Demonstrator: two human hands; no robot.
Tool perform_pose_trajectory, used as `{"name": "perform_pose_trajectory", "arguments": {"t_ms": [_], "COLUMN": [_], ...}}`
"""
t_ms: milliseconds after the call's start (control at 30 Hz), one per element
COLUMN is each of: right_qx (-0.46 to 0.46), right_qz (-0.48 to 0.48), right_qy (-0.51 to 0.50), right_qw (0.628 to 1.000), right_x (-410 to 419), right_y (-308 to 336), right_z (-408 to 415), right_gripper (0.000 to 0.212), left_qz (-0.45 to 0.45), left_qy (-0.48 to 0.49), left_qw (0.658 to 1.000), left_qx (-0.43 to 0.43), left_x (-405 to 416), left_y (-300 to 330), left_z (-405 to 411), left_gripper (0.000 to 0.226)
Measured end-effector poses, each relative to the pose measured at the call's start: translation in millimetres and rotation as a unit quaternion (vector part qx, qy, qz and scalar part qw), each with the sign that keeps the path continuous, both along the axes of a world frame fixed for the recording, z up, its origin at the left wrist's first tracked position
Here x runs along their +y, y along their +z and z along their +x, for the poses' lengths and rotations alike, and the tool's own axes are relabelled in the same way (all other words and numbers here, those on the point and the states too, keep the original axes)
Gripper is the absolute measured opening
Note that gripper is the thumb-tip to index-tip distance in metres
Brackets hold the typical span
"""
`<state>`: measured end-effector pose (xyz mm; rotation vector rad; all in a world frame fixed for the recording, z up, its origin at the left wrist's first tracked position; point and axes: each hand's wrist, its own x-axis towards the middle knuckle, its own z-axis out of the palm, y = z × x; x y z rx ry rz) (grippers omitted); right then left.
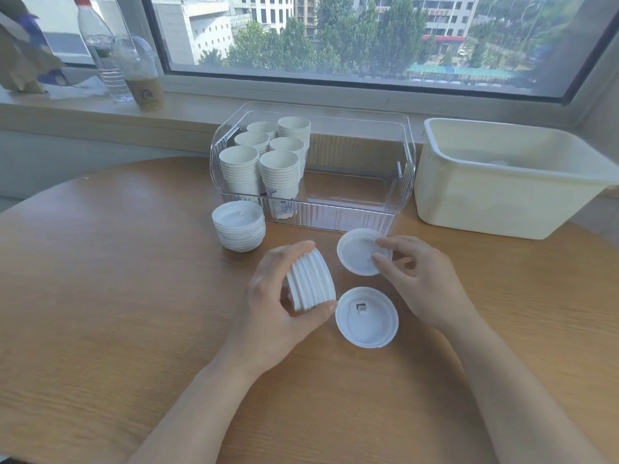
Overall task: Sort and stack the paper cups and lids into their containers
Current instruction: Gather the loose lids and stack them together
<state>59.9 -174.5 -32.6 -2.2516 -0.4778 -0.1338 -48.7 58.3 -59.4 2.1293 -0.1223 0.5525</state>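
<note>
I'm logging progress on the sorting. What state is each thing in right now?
Left hand: gripping a stack of lids sideways.
Right hand: pinching a single lid.
Loose lid: flat on the table.
Second lid stack: standing on the table.
Clear bin: holds cup stacks, half empty.

the cream tub (pixel 502 182) ran off the right edge of the frame. its contents were too faint to tell. a brown bag (pixel 20 58) at upper left was cut off.

A left hand (pixel 281 296) grips a sideways stack of white lids (pixel 311 283) above a wooden table (pixel 100 296). The right hand (pixel 418 276) pinches a single lid (pixel 358 252). Another lid (pixel 366 317) lies between them.
</note>
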Motion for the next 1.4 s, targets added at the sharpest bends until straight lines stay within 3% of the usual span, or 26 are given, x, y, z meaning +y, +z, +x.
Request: {"name": "perform_pose_trajectory", "arguments": {"t_ms": [100, 233, 733, 1067, 1400], "right_qx": [0.046, 0.131, 0.094, 0.085, 0.113], "right_qz": [0.103, 0.186, 0.100, 0.165, 0.134], "right_qy": [0.020, 0.137, 0.219, 0.268, 0.296], "right_qw": [0.993, 0.964, 0.966, 0.945, 0.939], "right_x": [0, 4, 16, 11, 12], "right_y": [8, 13, 12, 18, 15], "right_z": [-5, -15, -27, -24, -25], "right_gripper": [0.041, 0.039, 0.061, 0.061, 0.070], "left_qz": [-0.008, -0.042, 0.007, -0.004, 0.013], "left_qy": [0.004, 0.001, -0.065, -0.043, -0.073], "left_qw": [1.000, 0.999, 0.996, 0.997, 0.995], "left_qx": [0.001, 0.002, -0.053, -0.063, -0.066], "left_x": [-1, -1, -5, -3, -4], "left_y": [0, 2, 11, 7, 9], "left_z": [0, -1, -4, -3, -4], "left_gripper": [0.080, 0.079, 0.078, 0.076, 0.077]}}
